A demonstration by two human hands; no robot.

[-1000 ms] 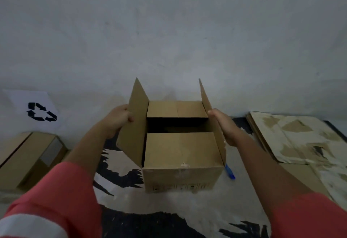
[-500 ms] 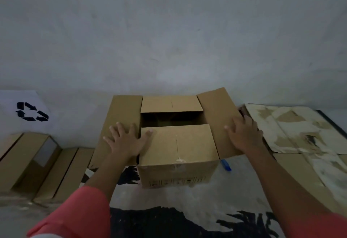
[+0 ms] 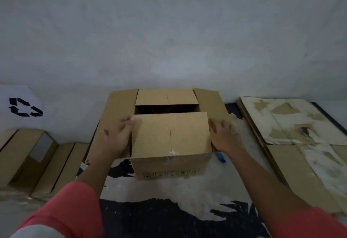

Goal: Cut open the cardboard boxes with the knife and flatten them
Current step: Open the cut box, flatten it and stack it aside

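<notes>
A brown cardboard box (image 3: 170, 138) stands on the floor in front of me. Its two side flaps are folded out and down; the near and far flaps lie level over a dark gap. My left hand (image 3: 118, 136) lies with spread fingers on the left side flap, its fingertips at the near flap's left edge. On the right side flap rests my right hand (image 3: 223, 136), fingers straight, beside the near flap. The blue knife (image 3: 220, 157) lies on the floor at the box's right front corner, partly hidden by my right wrist.
Flattened, stained cardboard sheets (image 3: 293, 125) are stacked at the right. At the left stand other cardboard boxes (image 3: 24, 153) and a white sheet with a recycling sign (image 3: 24, 107). A grey wall (image 3: 169, 31) rises close behind the box. A black-and-white mat (image 3: 169, 207) covers the floor.
A second ago both hands held the side flaps upright. They pushed the flaps outward and down. Since half a second ago both hands have slid inward toward the near flap's edges.
</notes>
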